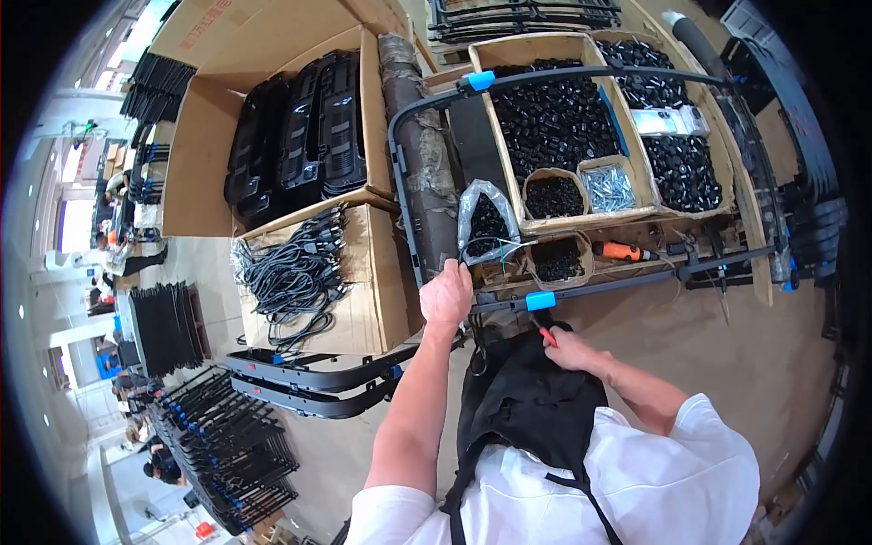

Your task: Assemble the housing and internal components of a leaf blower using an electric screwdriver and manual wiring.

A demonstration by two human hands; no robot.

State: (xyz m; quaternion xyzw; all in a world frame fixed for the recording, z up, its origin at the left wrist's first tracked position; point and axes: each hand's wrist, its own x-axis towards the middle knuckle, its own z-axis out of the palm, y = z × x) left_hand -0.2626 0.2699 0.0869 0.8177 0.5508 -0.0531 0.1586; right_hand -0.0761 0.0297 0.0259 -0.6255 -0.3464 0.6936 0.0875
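Observation:
My left hand point(446, 294) is closed at the near left corner of a black tubular frame point(581, 73). A thin black cable point(476, 242) curves out from its fingertips, with pale ends and a green tie nearby. My right hand point(574, 351) is closed around a red-handled hand tool point(548, 337), held in front of my black apron point(531, 391). The tool's working end is dark and hard to make out. A blue clip point(540, 302) sits on the frame's near rail, and another blue clip point(480, 81) is on its far rail.
Under the frame, a wooden tray point(565, 223) holds black plastic parts and silver screws point(607, 188). An orange power driver point(623, 251) lies near a small parts box. To the left, cartons hold black panels point(318, 127) and coiled cables point(295, 277). Frames are stacked at lower left.

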